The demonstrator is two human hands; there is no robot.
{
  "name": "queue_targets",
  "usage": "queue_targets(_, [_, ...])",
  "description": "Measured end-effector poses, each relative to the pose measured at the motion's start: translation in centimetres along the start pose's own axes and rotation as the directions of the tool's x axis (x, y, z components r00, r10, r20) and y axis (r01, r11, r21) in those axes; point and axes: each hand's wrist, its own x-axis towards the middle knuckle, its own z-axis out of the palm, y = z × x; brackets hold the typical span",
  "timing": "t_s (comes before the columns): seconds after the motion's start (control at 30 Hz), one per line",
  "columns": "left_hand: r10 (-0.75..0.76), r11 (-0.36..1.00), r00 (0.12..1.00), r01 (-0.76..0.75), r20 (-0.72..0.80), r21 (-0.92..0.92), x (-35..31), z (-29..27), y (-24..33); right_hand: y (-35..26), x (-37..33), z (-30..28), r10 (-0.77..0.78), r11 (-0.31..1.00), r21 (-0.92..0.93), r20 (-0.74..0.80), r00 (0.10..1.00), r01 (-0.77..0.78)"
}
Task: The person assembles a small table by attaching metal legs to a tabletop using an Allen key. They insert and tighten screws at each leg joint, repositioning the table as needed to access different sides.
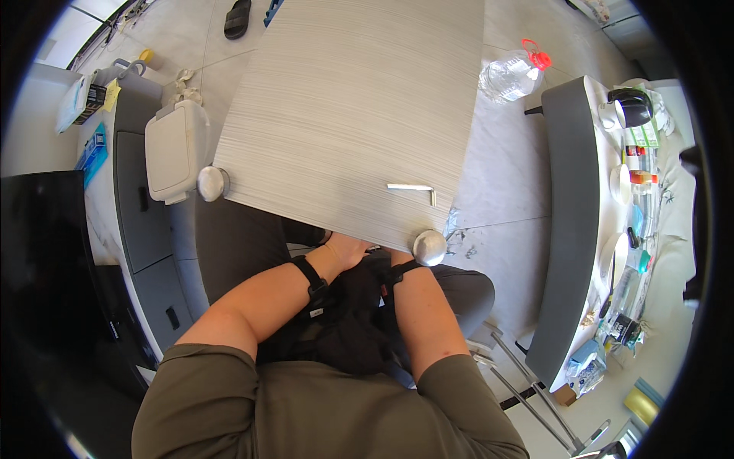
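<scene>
A light grey wood-grain furniture piece (352,107) stands in front of me, its near edge above my lap. Round silver metal feet (430,248) (213,183) sit at its two near corners. On its top lies an L-shaped hex key (413,187), close to the right near corner. My left hand (349,249) reaches to the near edge, and its fingers go out of sight beneath it. Only a sliver of my right hand (400,258) shows beside the right foot; the edge covers the rest. What either hand holds is hidden.
A large clear plastic bottle (514,76) with a red cap is on the floor at right. Beyond it stands a long grey-fronted cabinet (567,229) crowded with household items. A white lidded bin (177,149) and grey drawers (143,199) are at left. A black slipper (238,19) lies far off.
</scene>
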Motion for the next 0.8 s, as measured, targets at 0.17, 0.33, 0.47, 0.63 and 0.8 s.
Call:
queue_targets(0.17, [-0.411,0.503,0.912,0.223,-0.004,-0.835,0.5,1.0,5.4,-0.6,-0.3,-0.2,-0.08,0.982,-0.177,-0.073,0.994,0.066])
queue_targets(0.33, [-0.5,0.553,0.863,0.257,-0.069,-0.793,0.9,1.2,8.7,-1.8,-2.1,-0.1,-0.301,0.816,-0.546,-0.124,0.945,0.189])
queue_targets(0.47, [-0.484,0.571,0.871,0.239,-0.086,-0.785,1.3,1.2,7.8,-3.9,-6.3,-0.4,-0.334,0.759,-0.572,0.066,0.94,0.31])
queue_targets(0.63, [-0.451,0.562,0.888,0.2,-0.095,-0.803,1.6,1.2,6.5,-4.4,-11.4,-1.2,-0.353,0.612,-0.617,0.348,0.868,0.496])
queue_targets(0.8, [-0.407,0.641,0.906,0.192,-0.117,-0.743,1.6,1.2,6.6,-3.4,-10.3,-0.3,-0.463,0.428,-0.753,0.291,0.837,0.499])
